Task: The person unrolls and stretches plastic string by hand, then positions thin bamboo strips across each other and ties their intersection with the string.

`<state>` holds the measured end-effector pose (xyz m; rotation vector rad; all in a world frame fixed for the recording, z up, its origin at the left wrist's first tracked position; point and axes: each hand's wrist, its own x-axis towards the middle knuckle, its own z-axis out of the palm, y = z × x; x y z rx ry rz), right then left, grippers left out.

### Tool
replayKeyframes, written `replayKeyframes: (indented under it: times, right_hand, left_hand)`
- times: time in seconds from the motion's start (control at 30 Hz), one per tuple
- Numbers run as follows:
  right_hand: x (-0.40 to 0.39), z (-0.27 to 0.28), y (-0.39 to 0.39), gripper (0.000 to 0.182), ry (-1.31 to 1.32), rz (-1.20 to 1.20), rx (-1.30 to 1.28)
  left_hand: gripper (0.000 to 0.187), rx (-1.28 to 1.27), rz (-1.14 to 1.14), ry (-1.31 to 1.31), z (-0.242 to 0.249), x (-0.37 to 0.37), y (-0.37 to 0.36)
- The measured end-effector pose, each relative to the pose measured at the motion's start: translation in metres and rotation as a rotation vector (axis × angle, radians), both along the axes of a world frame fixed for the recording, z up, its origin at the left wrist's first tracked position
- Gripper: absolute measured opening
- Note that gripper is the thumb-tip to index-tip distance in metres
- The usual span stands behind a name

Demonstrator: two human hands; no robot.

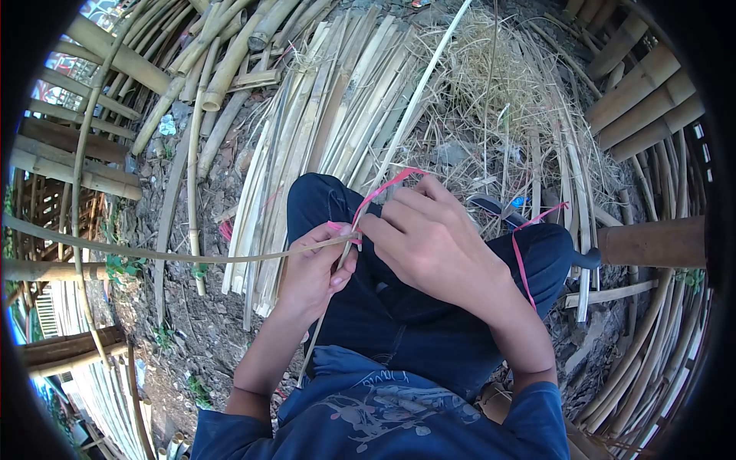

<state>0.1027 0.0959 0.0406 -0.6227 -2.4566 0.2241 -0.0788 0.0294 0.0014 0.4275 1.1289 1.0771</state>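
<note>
My left hand [310, 268] is closed around two thin bamboo strips where they cross. One bamboo strip [176, 253] runs out to the left edge of the view. The other, a pale bamboo strip [418, 96], slants from my lap up to the top. Pink plastic ribbon [389, 186] is looped around the crossing point. My right hand [433, 234] pinches the ribbon just right of the crossing, its fingertips partly hidden by the knuckles. A loose length of the ribbon hangs over my right knee.
Split bamboo slats [330, 100] lie in a pile in front of my knees. Fibrous shavings [491, 77] spread to its right. A dark blade [491, 205] rests near my right knee. A thick bamboo pole [652, 245] juts in from the right, and bamboo poles [119, 54] stand at left.
</note>
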Motion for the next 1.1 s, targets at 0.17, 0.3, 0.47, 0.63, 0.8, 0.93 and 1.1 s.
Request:
replayKeyframes:
  times: [0.17, 0.3, 0.47, 0.63, 0.8, 0.93, 1.1]
  right_hand:
    - [-0.006, 0.005, -0.011, 0.023, -0.158, -0.028, 0.195]
    - [-0.008, 0.002, -0.011, 0.024, -0.120, 0.015, 0.148]
    - [-0.006, -0.002, -0.008, 0.025, -0.106, 0.024, 0.116]
    - [-0.007, 0.003, -0.007, 0.012, -0.054, -0.003, 0.101]
    - [0.008, -0.021, 0.007, 0.013, 0.226, -0.037, -0.476]
    - [0.003, -0.040, 0.005, 0.018, 0.220, -0.020, -0.680]
    - [-0.003, -0.058, 0.012, 0.013, 0.403, 0.181, -0.877]
  left_hand:
    - [0.018, 0.007, -0.003, -0.002, -0.003, 0.000, -0.001]
    - [0.016, 0.015, 0.010, -0.018, -0.007, -0.001, -0.002]
    - [0.016, 0.009, 0.004, -0.036, -0.006, -0.002, -0.002]
    - [0.016, 0.009, 0.017, -0.028, -0.004, -0.002, -0.001]
    - [0.015, 0.017, -0.014, -0.008, -0.005, -0.005, -0.002]
    - [0.015, 0.019, -0.053, 0.006, -0.008, -0.006, -0.003]
    - [0.015, 0.008, -0.054, -0.001, -0.007, -0.002, -0.003]
